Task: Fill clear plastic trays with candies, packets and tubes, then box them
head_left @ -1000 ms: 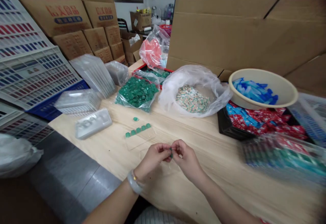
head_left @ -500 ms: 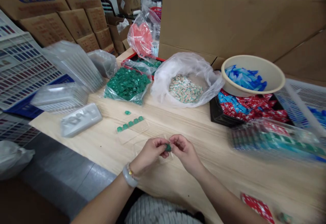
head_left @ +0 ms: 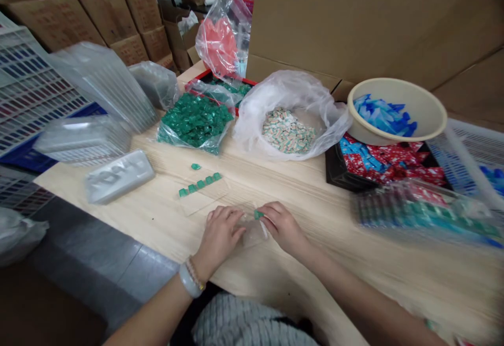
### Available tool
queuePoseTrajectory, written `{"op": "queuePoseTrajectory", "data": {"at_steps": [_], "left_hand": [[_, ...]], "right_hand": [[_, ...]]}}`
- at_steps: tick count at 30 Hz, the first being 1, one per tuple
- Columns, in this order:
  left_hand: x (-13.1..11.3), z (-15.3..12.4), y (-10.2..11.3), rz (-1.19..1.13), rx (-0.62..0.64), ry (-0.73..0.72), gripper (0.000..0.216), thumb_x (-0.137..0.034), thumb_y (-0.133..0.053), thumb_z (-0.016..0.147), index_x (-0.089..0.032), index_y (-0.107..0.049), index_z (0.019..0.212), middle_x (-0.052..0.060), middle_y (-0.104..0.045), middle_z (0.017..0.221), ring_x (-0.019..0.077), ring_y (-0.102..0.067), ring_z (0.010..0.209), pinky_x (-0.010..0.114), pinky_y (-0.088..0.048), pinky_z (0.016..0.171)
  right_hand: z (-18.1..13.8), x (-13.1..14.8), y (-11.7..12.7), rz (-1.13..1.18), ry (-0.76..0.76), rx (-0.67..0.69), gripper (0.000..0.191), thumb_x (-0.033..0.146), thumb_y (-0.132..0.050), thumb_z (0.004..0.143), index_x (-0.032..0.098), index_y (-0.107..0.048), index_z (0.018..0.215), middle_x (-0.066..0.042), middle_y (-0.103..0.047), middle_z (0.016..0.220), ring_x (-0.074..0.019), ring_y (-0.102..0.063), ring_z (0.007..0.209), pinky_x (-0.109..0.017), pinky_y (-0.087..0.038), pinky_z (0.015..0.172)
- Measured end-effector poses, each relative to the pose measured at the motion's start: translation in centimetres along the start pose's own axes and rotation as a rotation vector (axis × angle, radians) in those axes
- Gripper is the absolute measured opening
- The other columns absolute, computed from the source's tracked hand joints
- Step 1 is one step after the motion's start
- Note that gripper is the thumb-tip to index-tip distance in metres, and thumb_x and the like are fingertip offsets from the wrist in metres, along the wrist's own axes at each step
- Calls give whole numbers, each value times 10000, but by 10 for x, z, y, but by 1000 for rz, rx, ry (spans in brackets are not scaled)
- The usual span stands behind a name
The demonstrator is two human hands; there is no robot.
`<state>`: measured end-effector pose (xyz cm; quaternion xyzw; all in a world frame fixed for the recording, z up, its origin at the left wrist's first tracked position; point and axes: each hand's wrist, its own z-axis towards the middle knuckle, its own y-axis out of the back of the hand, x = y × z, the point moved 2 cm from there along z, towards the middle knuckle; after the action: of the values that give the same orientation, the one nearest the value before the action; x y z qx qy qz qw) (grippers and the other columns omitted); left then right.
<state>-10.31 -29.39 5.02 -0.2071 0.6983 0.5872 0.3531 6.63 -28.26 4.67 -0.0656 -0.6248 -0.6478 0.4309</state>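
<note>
My left hand lies flat with fingers spread on a small clear plastic tray on the wooden table. My right hand pinches a small green candy at the tray's far edge. Just beyond, another clear tray holds a row of green candies, and one loose green candy lies behind it.
A bag of green candies, a white bag of pale candies, a beige bowl of blue wrappers and a black tray of red and blue packets stand behind. Clear tray stacks are left; filled trays right.
Both hands came down from mid-air to the table. The left hand opened flat onto the clear tray; the right hand brought the green candy to the tray's edge. The camera tilted down.
</note>
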Motion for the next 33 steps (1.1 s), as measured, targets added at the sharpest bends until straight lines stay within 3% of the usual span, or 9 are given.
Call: {"op": "queuePoseTrajectory", "data": {"at_steps": [3, 8, 12, 15, 18, 21, 27, 30, 33], "left_hand": [[9, -2, -6, 265, 23, -104, 209, -195, -524, 758, -210, -587, 957, 58, -564, 972, 213, -453, 937, 373, -332, 812], [16, 4, -14, 313, -19, -100, 193, -204, -491, 788, -198, -576, 961, 60, -556, 946, 202, -454, 904, 357, -346, 792], [43, 37, 30, 201, -245, -122, 252, -246, -494, 788, -199, -561, 1027, 63, -555, 997, 201, -463, 951, 342, -352, 838], [86, 72, 82, 155, -432, 24, 228, -217, -432, 808, -151, -597, 949, 81, -565, 918, 185, -500, 889, 311, -374, 825], [120, 103, 112, 201, -286, 104, 201, -187, -457, 767, -129, -621, 870, 81, -555, 850, 177, -521, 807, 283, -394, 769], [133, 121, 119, 282, -126, 147, 154, -182, -478, 733, -141, -618, 780, 69, -549, 784, 171, -527, 724, 267, -397, 699], [130, 130, 114, 369, -39, 150, 169, -141, -478, 666, -129, -572, 806, 94, -564, 786, 198, -537, 708, 274, -390, 636], [125, 131, 119, 331, -27, 115, 147, -132, -465, 655, -133, -559, 768, 73, -556, 726, 190, -526, 675, 273, -380, 607], [116, 128, 128, 120, -60, 153, 39, -126, -498, 622, -143, -523, 646, 24, -523, 627, 157, -503, 623, 257, -374, 587]], "right_hand": [[11, -10, -14, -102, 126, 176, 174, 152, -443, 823, 164, -602, 894, -72, -587, 795, -176, -518, 801, -320, -471, 717], [31, -21, -28, -235, 200, 173, 181, 130, -455, 810, 150, -602, 914, -92, -598, 827, -195, -508, 824, -345, -457, 729], [61, -34, -31, -291, 208, 167, 228, 118, -435, 811, 163, -585, 976, -99, -593, 919, -203, -504, 883, -370, -438, 769], [82, -37, -25, -282, 201, 135, 222, 202, -463, 811, 179, -576, 1001, -114, -546, 1029, -220, -494, 940, -396, -431, 789], [112, -28, -18, -227, 159, 22, 309, 284, -484, 805, 181, -520, 1094, -120, -522, 1036, -226, -486, 956, -400, -435, 795], [156, -9, -32, -114, 190, -1, 267, 259, -440, 828, 173, -537, 1061, -94, -550, 945, -199, -501, 913, -358, -435, 801], [230, 11, -92, -91, 92, 224, 251, 97, -438, 771, 148, -588, 965, -74, -557, 909, -167, -509, 875, -294, -419, 791], [237, 11, -98, -140, 72, 283, 217, 91, -451, 749, 150, -613, 881, -75, -558, 885, -184, -497, 894, -322, -398, 807], [233, 12, -90, 136, 17, 235, 219, 117, -460, 760, 155, -598, 926, -68, -557, 917, -167, -506, 898, -329, -394, 818]]}}
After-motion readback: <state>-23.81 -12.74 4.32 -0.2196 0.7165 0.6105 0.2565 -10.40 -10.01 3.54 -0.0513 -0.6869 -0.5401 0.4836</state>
